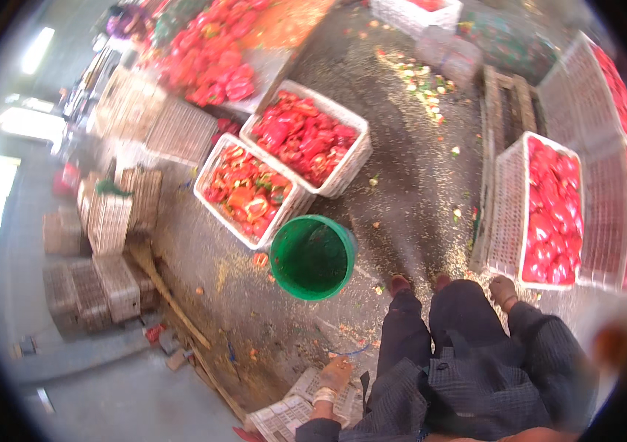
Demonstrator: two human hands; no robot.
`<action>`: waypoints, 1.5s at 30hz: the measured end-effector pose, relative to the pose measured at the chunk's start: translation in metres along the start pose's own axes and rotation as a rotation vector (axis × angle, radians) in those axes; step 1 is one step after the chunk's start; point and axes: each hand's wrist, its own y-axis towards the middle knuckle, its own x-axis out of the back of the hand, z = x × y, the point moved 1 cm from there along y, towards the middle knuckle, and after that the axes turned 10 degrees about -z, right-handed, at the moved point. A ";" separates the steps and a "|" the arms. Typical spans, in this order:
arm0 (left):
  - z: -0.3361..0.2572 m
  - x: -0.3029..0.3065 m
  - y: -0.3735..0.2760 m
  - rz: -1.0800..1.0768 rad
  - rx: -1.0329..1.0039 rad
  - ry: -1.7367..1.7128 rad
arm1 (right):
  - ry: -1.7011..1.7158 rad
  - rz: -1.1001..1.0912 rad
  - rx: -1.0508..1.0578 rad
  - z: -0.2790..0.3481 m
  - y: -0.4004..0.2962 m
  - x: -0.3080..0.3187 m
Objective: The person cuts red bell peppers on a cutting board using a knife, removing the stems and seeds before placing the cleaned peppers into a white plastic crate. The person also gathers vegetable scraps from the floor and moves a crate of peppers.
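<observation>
My left hand [335, 373] is low in the picture, over a pale slatted plastic crate [280, 419]; its fingers are blurred, and whether it grips anything cannot be told. At the right, my right hand [503, 290] hangs beside my knee, near the lower corner of a white plastic crate full of red bell peppers [553, 215]. Ahead of my feet stands a green plastic bucket [313, 258], with some wetness or bits inside. Touching or close to it is a white crate of cut red and orange peppers [247, 193], beside another crate of red pepper pieces [308, 138].
A large heap of red peppers [208, 55] lies at the upper left. Seeds and pepper scraps [429, 94] litter the floor. A wooden pallet [493, 110] and stacked crates [573, 94] stand at the right. Stacked crates [117, 287] and a broom [167, 293] are at the left.
</observation>
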 end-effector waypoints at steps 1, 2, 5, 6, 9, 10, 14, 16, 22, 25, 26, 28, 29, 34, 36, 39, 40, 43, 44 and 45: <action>0.028 -0.026 -0.008 -0.049 -0.292 0.188 | 0.002 0.023 -0.074 -0.003 0.005 -0.001; 0.024 -0.026 -0.009 0.032 -0.231 0.175 | -0.005 0.038 -0.161 -0.017 0.007 -0.004; -0.008 -0.007 0.013 0.157 -0.060 0.096 | -0.342 0.209 0.001 -0.069 0.029 0.010; -0.009 -0.022 0.007 0.128 -0.010 0.054 | -0.433 0.299 -0.017 -0.084 0.041 0.013; -0.047 -0.018 -0.013 0.189 0.369 -0.115 | -0.142 0.341 -0.480 -0.002 0.057 0.021; -0.063 -0.012 -0.021 0.104 0.526 -0.283 | -0.073 0.316 -0.606 0.039 0.062 0.033; -0.101 -0.032 -0.073 -0.124 0.803 -0.562 | -0.164 0.365 -0.519 0.109 0.104 0.054; -0.120 -0.042 -0.105 -0.048 1.057 -0.676 | -0.209 0.431 -0.388 0.125 0.136 0.043; -0.092 -0.157 -0.211 -0.105 0.990 -0.365 | -0.122 0.463 -0.285 0.165 0.202 0.001; -0.051 -0.161 -0.253 -0.104 1.151 -0.252 | -0.193 0.461 -0.162 0.192 0.183 -0.026; -0.028 -0.134 -0.251 -0.135 1.212 -0.190 | -0.162 0.469 -0.084 0.185 0.180 -0.035; 0.004 -0.068 -0.251 -0.241 1.428 -0.118 | -0.253 0.493 -0.095 0.192 0.154 -0.059; 0.014 -0.040 -0.261 -0.312 1.449 -0.013 | -0.307 0.515 -0.096 0.197 0.140 -0.072; 0.116 0.007 -0.335 -0.536 1.490 0.338 | -0.405 0.524 0.226 0.098 0.122 -0.124; 0.152 0.011 -0.356 -0.511 1.571 0.226 | -0.458 0.640 0.385 0.081 0.107 -0.138; 0.180 -0.007 -0.385 -0.526 1.587 0.102 | -0.519 0.650 0.484 0.088 0.073 -0.156; 0.191 -0.021 -0.397 -0.532 1.605 0.072 | -0.534 0.630 0.496 0.100 0.056 -0.165; 0.199 -0.055 -0.407 -0.527 1.585 0.058 | -0.505 0.691 0.421 0.158 0.007 -0.181; 0.189 -0.065 -0.407 -0.538 1.560 0.079 | -0.488 0.734 0.467 0.186 -0.017 -0.199; 0.180 -0.080 -0.403 -0.548 1.530 0.091 | -0.476 0.769 0.509 0.213 -0.044 -0.217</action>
